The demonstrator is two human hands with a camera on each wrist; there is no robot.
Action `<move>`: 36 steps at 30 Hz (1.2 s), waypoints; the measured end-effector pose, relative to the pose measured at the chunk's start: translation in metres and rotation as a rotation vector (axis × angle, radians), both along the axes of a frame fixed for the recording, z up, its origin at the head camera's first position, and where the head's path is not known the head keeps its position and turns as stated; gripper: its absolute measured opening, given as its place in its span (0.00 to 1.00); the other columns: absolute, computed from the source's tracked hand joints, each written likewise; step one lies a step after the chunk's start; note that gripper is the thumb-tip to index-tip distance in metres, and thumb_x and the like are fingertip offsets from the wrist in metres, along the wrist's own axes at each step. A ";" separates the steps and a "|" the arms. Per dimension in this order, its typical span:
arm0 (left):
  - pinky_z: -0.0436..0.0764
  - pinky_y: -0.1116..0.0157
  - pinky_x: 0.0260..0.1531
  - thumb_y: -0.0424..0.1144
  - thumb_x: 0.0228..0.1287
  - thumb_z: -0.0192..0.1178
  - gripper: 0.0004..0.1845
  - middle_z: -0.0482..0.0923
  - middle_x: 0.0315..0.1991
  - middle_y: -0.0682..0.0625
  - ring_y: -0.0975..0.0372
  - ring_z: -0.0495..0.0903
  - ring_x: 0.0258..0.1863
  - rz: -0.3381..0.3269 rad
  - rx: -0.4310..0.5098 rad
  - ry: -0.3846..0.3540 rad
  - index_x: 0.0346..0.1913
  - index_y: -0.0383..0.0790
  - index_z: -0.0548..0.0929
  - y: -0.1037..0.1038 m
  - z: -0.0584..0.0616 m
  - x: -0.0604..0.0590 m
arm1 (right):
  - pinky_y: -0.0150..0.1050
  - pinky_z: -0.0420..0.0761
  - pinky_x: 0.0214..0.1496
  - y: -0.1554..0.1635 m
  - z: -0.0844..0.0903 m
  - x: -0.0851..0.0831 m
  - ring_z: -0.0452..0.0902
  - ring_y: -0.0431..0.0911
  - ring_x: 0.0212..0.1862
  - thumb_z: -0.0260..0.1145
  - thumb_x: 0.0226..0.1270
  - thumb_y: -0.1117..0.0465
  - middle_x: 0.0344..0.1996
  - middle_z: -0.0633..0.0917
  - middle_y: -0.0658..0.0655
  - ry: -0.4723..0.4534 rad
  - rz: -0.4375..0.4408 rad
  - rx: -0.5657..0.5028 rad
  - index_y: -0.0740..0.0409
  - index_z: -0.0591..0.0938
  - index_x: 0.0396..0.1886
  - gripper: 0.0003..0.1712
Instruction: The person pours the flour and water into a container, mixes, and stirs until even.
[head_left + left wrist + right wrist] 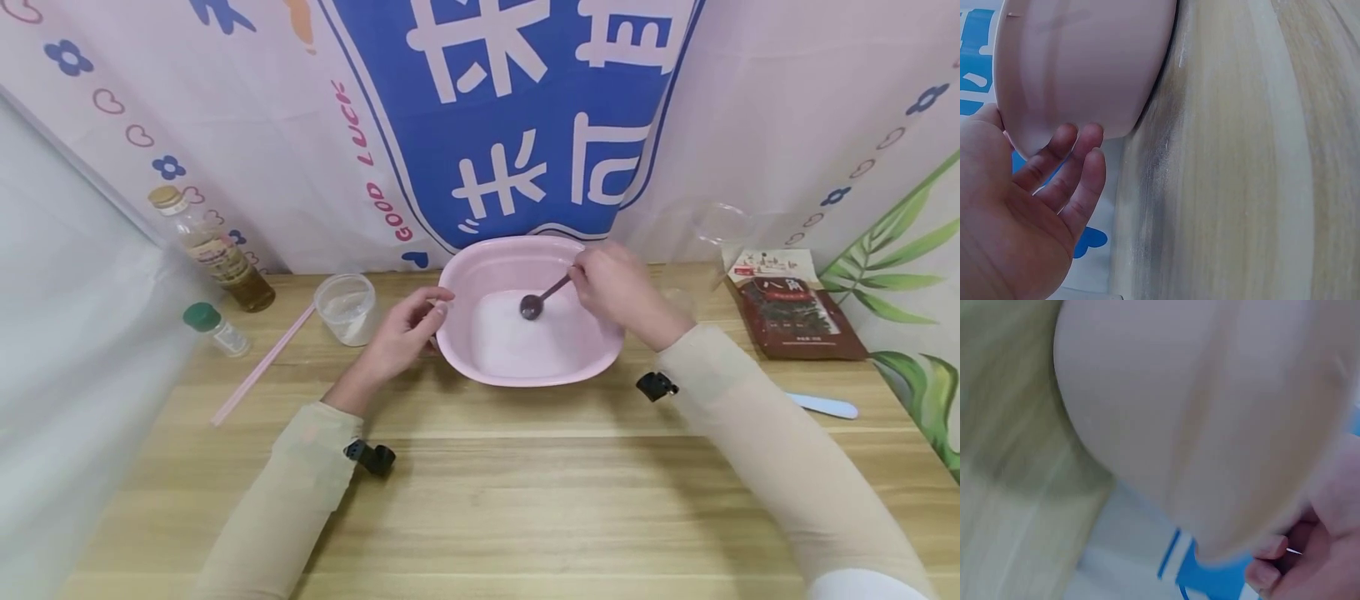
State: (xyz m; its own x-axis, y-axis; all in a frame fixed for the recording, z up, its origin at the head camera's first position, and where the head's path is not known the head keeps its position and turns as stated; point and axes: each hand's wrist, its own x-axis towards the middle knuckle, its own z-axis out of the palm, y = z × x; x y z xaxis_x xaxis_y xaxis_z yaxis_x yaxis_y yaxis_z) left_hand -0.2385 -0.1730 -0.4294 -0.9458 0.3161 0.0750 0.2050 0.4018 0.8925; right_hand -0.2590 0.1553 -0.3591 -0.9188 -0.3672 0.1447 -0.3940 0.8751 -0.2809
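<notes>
Basin: one, pink point(525, 367), on counter point(480, 467)
Spoon: one point(542, 298), pinched by right hand point(617, 287)
Left hand point(405, 333): fingers relaxed, touching basin
Bottles: two point(213, 250)
Backdrop: "GOOD LUCK" point(378, 187)

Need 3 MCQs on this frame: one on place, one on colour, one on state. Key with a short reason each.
1. Where does the oil bottle stand?
A. at the table's far left, by the backdrop
B. inside the basin
C. at the table's near edge

2. What colour is the basin?
A. blue
B. pink
C. green

3. What is the right hand doing?
A. lying flat on the table
B. gripping the straw
C. holding the spoon with its bowl down in the basin

Key:
1 A, the head view shows it far left, behind the green-capped jar.
2 B, its rim and wall are pink in the head and left wrist views.
3 C, the fingers pinch the handle while the spoon's bowl sits over the white contents; the left hand rests at the basin's left rim.
</notes>
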 end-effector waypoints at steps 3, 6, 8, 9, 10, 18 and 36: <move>0.91 0.55 0.33 0.42 0.86 0.54 0.18 0.83 0.42 0.36 0.44 0.83 0.36 0.001 -0.005 -0.004 0.69 0.40 0.79 0.000 0.000 0.000 | 0.54 0.80 0.53 0.010 0.005 0.000 0.80 0.61 0.45 0.62 0.80 0.66 0.35 0.89 0.64 -0.031 0.033 0.016 0.69 0.90 0.41 0.13; 0.91 0.55 0.33 0.41 0.86 0.53 0.18 0.83 0.42 0.35 0.46 0.84 0.36 -0.002 -0.004 -0.002 0.69 0.39 0.79 0.001 0.001 0.000 | 0.52 0.81 0.51 0.010 0.005 0.001 0.81 0.57 0.43 0.64 0.79 0.66 0.35 0.90 0.62 -0.074 0.128 -0.019 0.67 0.91 0.41 0.11; 0.91 0.56 0.33 0.41 0.86 0.53 0.18 0.83 0.42 0.35 0.47 0.84 0.36 -0.005 -0.003 0.001 0.70 0.38 0.78 0.000 0.001 0.000 | 0.49 0.83 0.50 0.003 0.003 0.001 0.81 0.54 0.41 0.65 0.80 0.65 0.36 0.91 0.61 -0.114 0.180 -0.066 0.65 0.91 0.42 0.11; 0.91 0.56 0.32 0.41 0.86 0.53 0.18 0.83 0.42 0.35 0.46 0.84 0.36 -0.006 -0.002 0.003 0.70 0.38 0.78 0.000 0.001 0.000 | 0.48 0.83 0.49 -0.001 0.001 0.002 0.81 0.53 0.41 0.65 0.80 0.64 0.37 0.91 0.60 -0.136 0.190 -0.090 0.65 0.91 0.43 0.11; 0.91 0.55 0.32 0.41 0.86 0.53 0.18 0.83 0.42 0.35 0.44 0.84 0.36 -0.008 0.001 0.003 0.70 0.38 0.78 0.000 0.000 0.000 | 0.47 0.83 0.48 -0.006 0.000 0.002 0.81 0.53 0.40 0.64 0.81 0.64 0.36 0.91 0.60 -0.142 0.195 -0.112 0.65 0.91 0.44 0.11; 0.90 0.52 0.33 0.41 0.86 0.54 0.18 0.82 0.40 0.36 0.38 0.82 0.37 -0.010 0.011 0.009 0.69 0.38 0.79 0.001 -0.002 -0.001 | 0.54 0.84 0.53 -0.003 0.004 -0.005 0.82 0.59 0.43 0.62 0.81 0.66 0.38 0.89 0.65 0.018 0.037 -0.020 0.69 0.90 0.45 0.13; 0.90 0.51 0.34 0.41 0.86 0.54 0.18 0.82 0.41 0.36 0.37 0.82 0.37 -0.002 -0.008 -0.003 0.70 0.40 0.79 -0.001 0.001 0.000 | 0.53 0.84 0.46 0.019 -0.003 0.008 0.82 0.59 0.40 0.65 0.79 0.67 0.35 0.88 0.65 0.080 0.107 -0.107 0.70 0.91 0.45 0.11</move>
